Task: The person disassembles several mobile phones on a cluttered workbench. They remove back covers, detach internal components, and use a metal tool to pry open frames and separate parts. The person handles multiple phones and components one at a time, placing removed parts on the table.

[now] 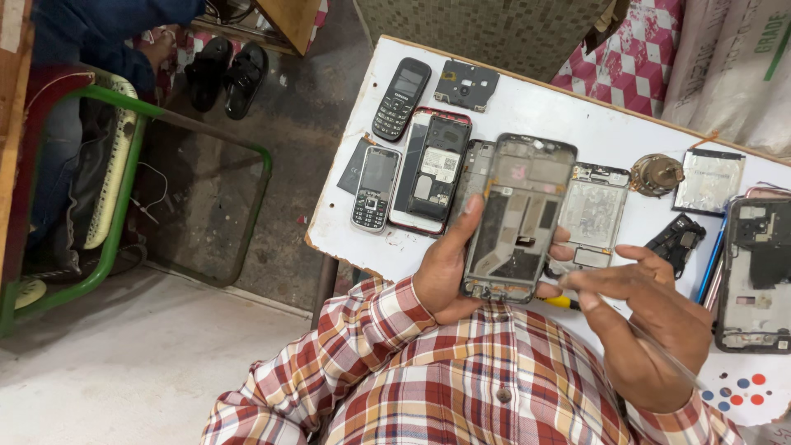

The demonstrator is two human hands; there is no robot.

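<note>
Right hand (638,317) pinches thin tool; left hand (449,264) grips phone frame (517,218).

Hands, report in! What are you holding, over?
Left hand grips opened phone frame. Right hand pinches thin tool beside it. Phone parts crowd white table.

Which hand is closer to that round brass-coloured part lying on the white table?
Right. The right hand, holding a thin tool, sits just below the round brass part. The left hand, gripping the opened phone frame, is farther off to its left.
</note>
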